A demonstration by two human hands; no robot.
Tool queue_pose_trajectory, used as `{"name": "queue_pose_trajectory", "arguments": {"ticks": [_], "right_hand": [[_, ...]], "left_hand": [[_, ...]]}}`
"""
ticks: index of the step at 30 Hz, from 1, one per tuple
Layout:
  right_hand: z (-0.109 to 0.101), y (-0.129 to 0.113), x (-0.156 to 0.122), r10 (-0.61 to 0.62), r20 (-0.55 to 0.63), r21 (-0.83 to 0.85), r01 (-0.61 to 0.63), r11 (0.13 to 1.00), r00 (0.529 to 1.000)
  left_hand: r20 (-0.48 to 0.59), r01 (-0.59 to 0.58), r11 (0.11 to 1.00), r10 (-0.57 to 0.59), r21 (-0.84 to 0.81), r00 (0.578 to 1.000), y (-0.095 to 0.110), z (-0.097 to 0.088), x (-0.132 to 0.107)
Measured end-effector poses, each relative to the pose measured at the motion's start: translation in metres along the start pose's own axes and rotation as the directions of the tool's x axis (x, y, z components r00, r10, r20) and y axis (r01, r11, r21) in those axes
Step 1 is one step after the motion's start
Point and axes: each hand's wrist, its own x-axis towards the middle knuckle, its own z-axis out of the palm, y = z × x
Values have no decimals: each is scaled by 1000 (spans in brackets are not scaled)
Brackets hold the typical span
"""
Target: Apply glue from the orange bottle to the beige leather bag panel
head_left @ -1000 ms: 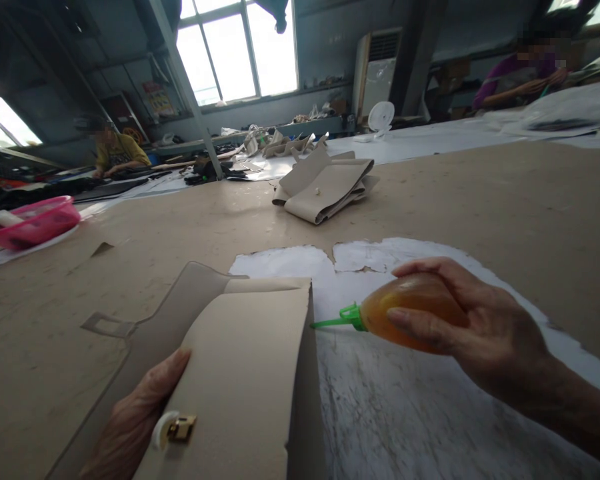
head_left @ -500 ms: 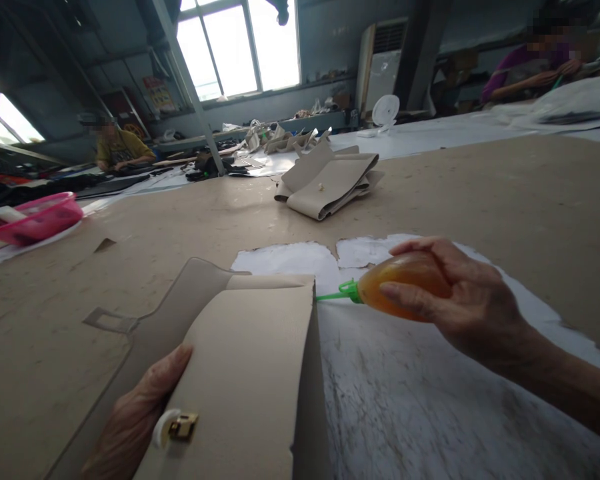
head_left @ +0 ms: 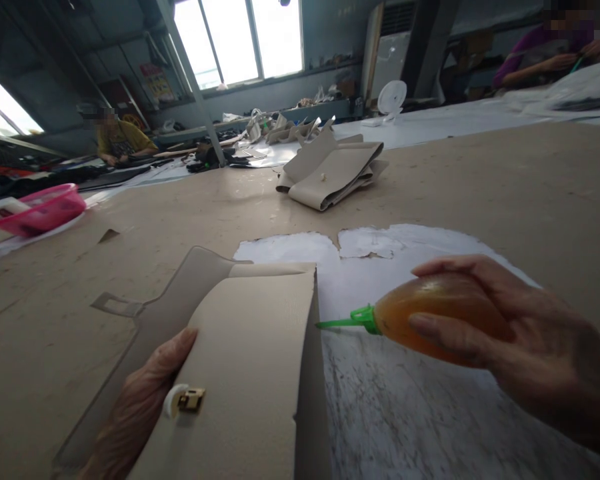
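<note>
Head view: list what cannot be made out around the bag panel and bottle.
Head view only:
- Left hand: fingers hidden behind the beige bag panel.
- Glue bottle: green nozzle tip's contact with the panel edge unclear.
- Metal clasp: too small for detail.
- Right hand: forearm cut by the right edge.

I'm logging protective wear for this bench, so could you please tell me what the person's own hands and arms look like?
Both are bare: the left hand and right hand wear no gloves, and no ring, watch or bandage shows. The right forearm is uncovered to the picture's edge; no sleeve is in view.
</note>
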Motion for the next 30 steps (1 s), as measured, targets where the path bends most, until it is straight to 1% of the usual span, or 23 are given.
{"name": "queue_pose_trajectory", "arguments": {"ticks": [2, 4, 6, 8, 9, 11, 13, 15, 16, 17, 18, 21, 23, 26, 30], "right_hand": [[-2, 0, -3, -16, 1, -27, 16, 1000, 1000], [-5, -1, -6, -39, -1, -47, 39, 998, 999], [-8, -2, -10, -58, 4, -66, 58, 996, 998], [-10, -1, -15, -73, 14, -89, 74, 993, 997], [-10, 0, -18, -74, 20, -98, 75, 992, 997], [-12, 2, -26, -60, 26, -111, 62, 992, 998], [-14, 5, -35, -38, 37, -133, 42, 990, 999], [-16, 5, -41, -21, 41, -186, 28, 982, 999], [-17, 4, -42, -20, 42, -200, 28, 979, 999], [-17, 3, -40, -30, 37, -206, 37, 978, 999], [-16, 1, -37, -41, 33, -197, 46, 979, 999], [-10, -3, -21, -50, 11, -90, 51, 995, 999], [-3, -3, -10, -21, -1, -35, 21, 999, 1000], [5, 1, 3, 1, -30, -23, -2, 1000, 1000], [10, 5, 15, 7, -46, -47, -9, 999, 999]], "left_hand": [[15, 4, 998, -5, 55, 1000, 0, -2, 1], [6, 32, 996, -33, 87, 999, 0, -6, 3], [2, 55, 995, -55, 87, 998, 1, -9, 4], [-1, 72, 996, -72, 57, 997, 2, -7, 4], [-21, 81, 996, -80, 35, 997, 2, -3, 2], [-131, 44, 999, -43, 10, 990, 3, 10, -3], [-238, -3, 1000, 3, 1, 971, 4, 25, -10], [-282, -11, 1000, 5, -21, 959, 5, 34, -16], [-272, 1, 999, -11, -37, 962, 6, 34, -18], [-247, 21, 999, -32, -48, 969, 6, 32, -18], [-217, 19, 999, -29, -46, 976, 5, 28, -17], [-59, 34, 999, -33, 7, 998, 3, 8, -8], [9, 60, 998, -61, 23, 998, 2, -2, -1], [8, 67, 997, -68, 29, 998, 2, -8, 4], [-6, 45, 997, -44, 63, 999, 3, -8, 4]]}}
